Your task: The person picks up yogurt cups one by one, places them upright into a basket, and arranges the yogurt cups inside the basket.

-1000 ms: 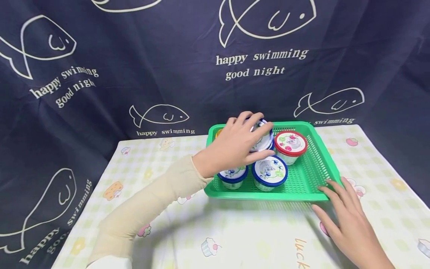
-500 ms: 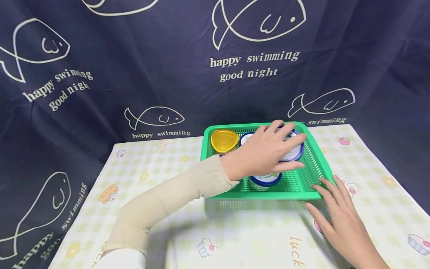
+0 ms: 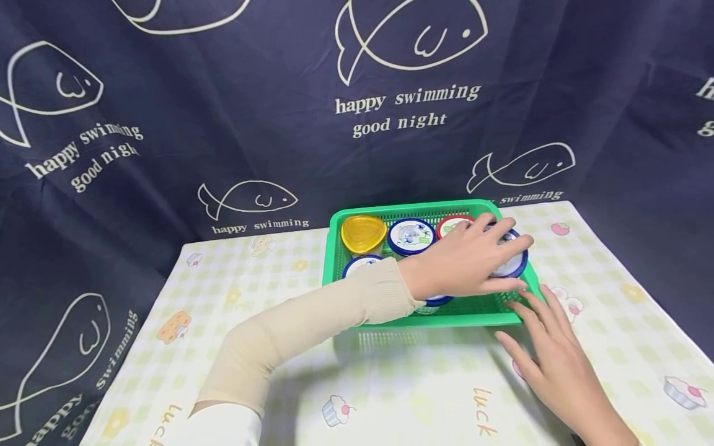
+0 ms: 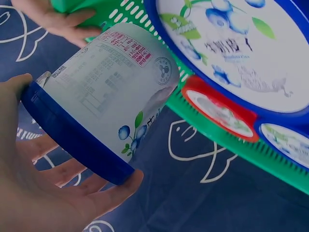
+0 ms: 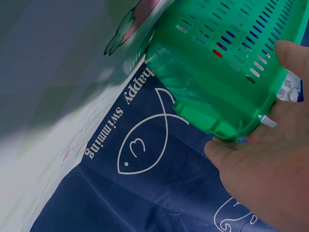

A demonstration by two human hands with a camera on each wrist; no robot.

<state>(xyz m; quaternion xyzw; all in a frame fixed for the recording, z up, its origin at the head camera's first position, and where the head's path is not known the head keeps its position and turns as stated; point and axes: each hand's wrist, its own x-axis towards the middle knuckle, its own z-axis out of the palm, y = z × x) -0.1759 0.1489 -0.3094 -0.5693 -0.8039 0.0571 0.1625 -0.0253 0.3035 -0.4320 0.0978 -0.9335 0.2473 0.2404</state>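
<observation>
A round tub with a blue lid (image 4: 108, 92) and blueberry print hangs from my left hand (image 3: 471, 257). The fingers and thumb grip it around the lid's rim, over the right part of the green basket (image 3: 435, 321); how far its base is from the basket floor is hidden. At the basket's front right corner, my right hand (image 3: 552, 347) holds the rim, fingers hooked over it and thumb outside. Inside stand a yellow-lidded tub (image 3: 364, 233), a blue-lidded tub (image 3: 411, 236) and a red-lidded tub (image 3: 453, 224). Two more blue-lidded tubs in front are partly covered by the left arm.
The basket stands near the back edge of a table with a checked, printed cloth (image 3: 390, 384). Right behind it hangs a dark blue curtain (image 3: 279, 111) with white fish drawings. The left sleeve (image 3: 312, 328) crosses the basket's front left rim.
My left hand has moved right with its blue-lidded tub, from the back middle of the basket to its right side. The right hand stays at the corner. The yellow-lidded tub is now uncovered.
</observation>
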